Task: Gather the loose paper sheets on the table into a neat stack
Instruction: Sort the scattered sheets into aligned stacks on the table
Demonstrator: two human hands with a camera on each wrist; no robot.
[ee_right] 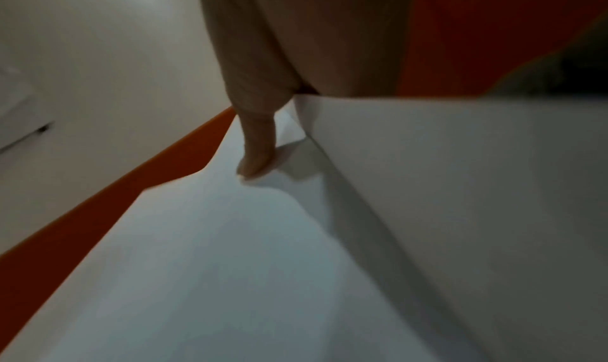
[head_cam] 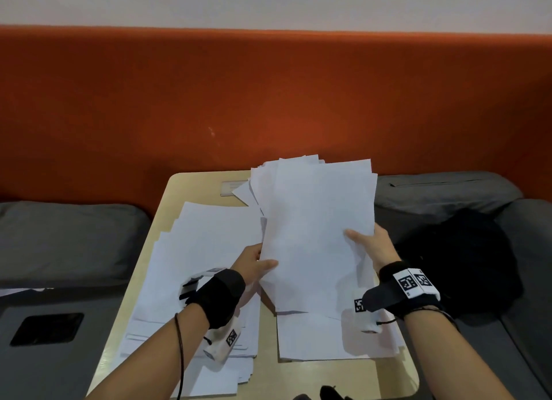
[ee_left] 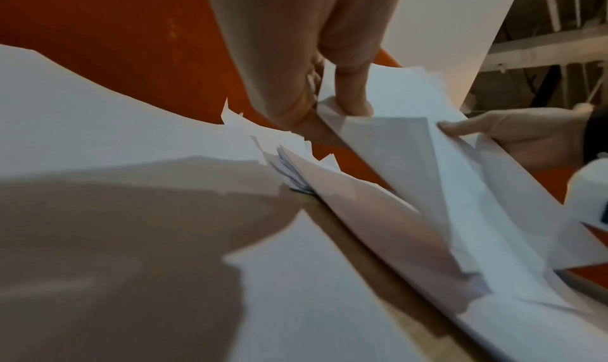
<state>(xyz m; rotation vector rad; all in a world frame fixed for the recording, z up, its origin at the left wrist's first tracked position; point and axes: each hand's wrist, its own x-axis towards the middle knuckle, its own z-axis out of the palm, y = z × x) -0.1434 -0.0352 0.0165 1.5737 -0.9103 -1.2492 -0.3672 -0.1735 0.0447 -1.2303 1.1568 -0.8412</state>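
Holding a bundle of white sheets (head_cam: 316, 229) raised above the table (head_cam: 167, 196), both hands grip it from opposite sides. The left hand (head_cam: 254, 263) pinches the bundle's left edge, thumb on top and fingers underneath; the left wrist view shows that thumb (ee_left: 352, 100) pressing into the paper so that the edge creases. The right hand (head_cam: 372, 244) grips the right edge the same way, its thumb lying flat across the top sheet, as the right wrist view also shows with the thumb (ee_right: 256, 154) on the paper. The bundle is uneven: its far edges fan out, with several corners sticking past one another. More sheets lie on the table. A wide, loosely overlapped spread (head_cam: 197, 265) covers the left half under the left forearm, and a smaller pile (head_cam: 322, 337) lies at the near right, beneath the raised bundle. Bare tabletop shows between the two. Grey cushions (head_cam: 65, 238) flank the table, a black bag (head_cam: 466, 259) lies on the right one, and an orange backrest (head_cam: 268, 101) rises behind.
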